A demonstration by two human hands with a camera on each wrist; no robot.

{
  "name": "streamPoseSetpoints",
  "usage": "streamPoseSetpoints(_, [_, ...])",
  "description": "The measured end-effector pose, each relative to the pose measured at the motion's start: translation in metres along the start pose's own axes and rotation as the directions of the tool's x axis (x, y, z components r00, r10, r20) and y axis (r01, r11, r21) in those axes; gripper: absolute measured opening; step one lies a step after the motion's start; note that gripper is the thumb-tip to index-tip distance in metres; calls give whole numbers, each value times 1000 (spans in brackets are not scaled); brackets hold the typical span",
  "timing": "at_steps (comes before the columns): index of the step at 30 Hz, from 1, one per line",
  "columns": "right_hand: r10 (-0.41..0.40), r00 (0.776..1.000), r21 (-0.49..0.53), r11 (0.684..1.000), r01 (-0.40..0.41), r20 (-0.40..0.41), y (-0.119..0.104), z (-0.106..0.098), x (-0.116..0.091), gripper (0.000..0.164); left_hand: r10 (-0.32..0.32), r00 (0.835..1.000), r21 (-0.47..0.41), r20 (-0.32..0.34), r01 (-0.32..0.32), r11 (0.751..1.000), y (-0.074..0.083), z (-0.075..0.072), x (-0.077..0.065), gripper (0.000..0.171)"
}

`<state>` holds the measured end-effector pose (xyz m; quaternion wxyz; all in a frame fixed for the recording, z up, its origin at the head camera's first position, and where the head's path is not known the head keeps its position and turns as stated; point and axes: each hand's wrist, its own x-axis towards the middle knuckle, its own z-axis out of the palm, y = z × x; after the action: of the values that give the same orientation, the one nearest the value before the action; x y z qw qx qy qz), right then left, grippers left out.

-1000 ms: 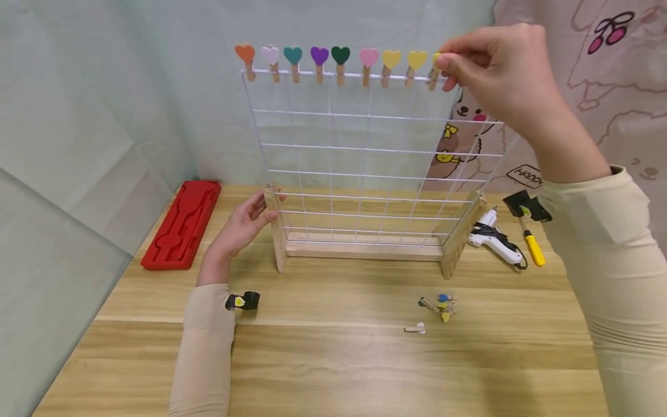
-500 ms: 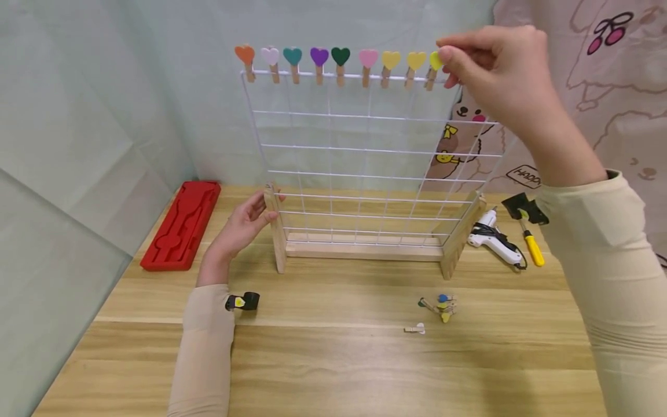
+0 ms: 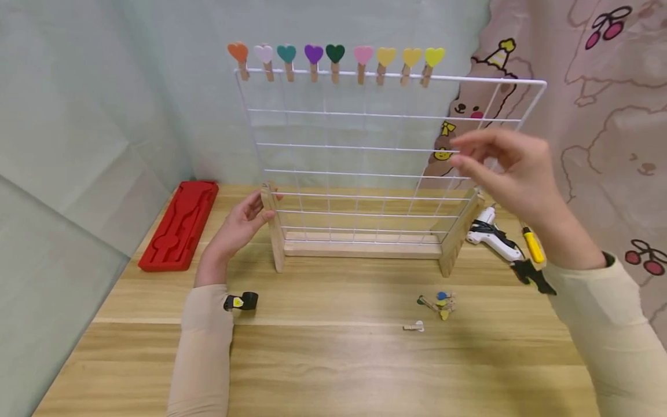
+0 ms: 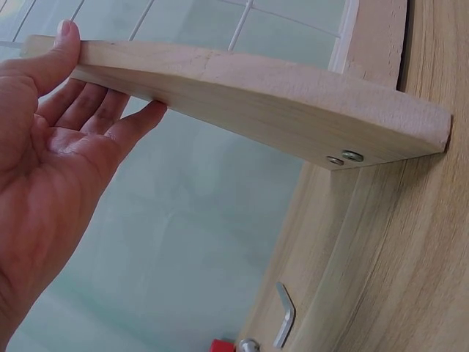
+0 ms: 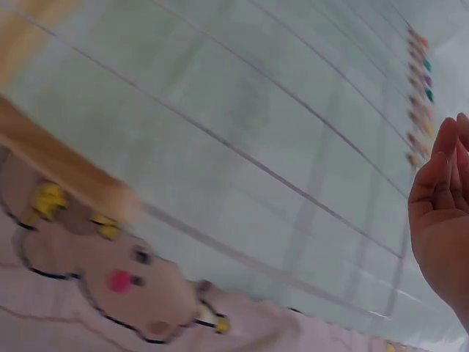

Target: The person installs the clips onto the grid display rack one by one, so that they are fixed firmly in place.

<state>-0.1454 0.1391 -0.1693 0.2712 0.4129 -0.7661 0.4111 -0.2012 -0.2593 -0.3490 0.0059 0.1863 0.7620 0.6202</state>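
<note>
A white wire grid (image 3: pixel 484 79) stands upright in a wooden stand (image 3: pixel 365 250). Along its top wire sits a row of heart-topped clothespins, from an orange one (image 3: pixel 238 52) at the left to a bright yellow one (image 3: pixel 435 57). My left hand (image 3: pixel 241 225) grips the stand's left upright (image 4: pixel 242 84), thumb on the narrow edge and fingers against the outer side. In front of the grid's right part hovers my right hand (image 3: pixel 513 174), fingers bent, thumb apart, holding nothing. Several more clothespins (image 3: pixel 444 304) lie heaped on the table, with a white-heart clothespin (image 3: pixel 414 327) nearby.
A red moulded tray (image 3: pixel 179 226) lies at the table's left. Right of the stand are a white glue gun (image 3: pixel 492 234) with a black cord and a yellow-handled tool (image 3: pixel 532 244). The left wrist view shows a bent hex key (image 4: pixel 286 315) behind the upright.
My right hand has let go of the bright yellow clothespin, which stays on the top wire, and has dropped below it. My left hand keeps its grip on the upright.
</note>
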Motion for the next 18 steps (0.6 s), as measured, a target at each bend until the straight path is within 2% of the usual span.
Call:
streamPoseSetpoints(3, [9,996,-133,991,3,89,16,10,-39,30,7,1000,7,1,-7,1000,0,1,1,47])
streamPoseSetpoints(5, [23,990,-175,985,2,139,30,17,-66,32,13,1000,7,3,-13,1000,-1,2,0,48])
streamPoseSetpoints(8, [98,971,-229,972,-47,220,48,26,-104,30,17,1000,0,2,-17,1000,-2,3,-1,49])
streamPoseSetpoints(11, [201,929,-240,962,-127,311,62,35,-137,26,10,1000,-5,-1,-10,1000,-2,3,-2,52])
streamPoseSetpoints(14, [288,870,-252,947,-198,400,75,41,-166,21,6,1000,-2,-2,-6,1000,-1,2,-3,51])
streamPoseSetpoints(16, [319,833,-260,940,-220,452,82,44,-182,19,8,1000,7,-3,-8,1000,0,2,-2,49])
streamPoseSetpoints(18, [320,810,-269,940,-209,491,88,46,-195,18,12,1000,12,-2,-12,1000,1,1,-2,48])
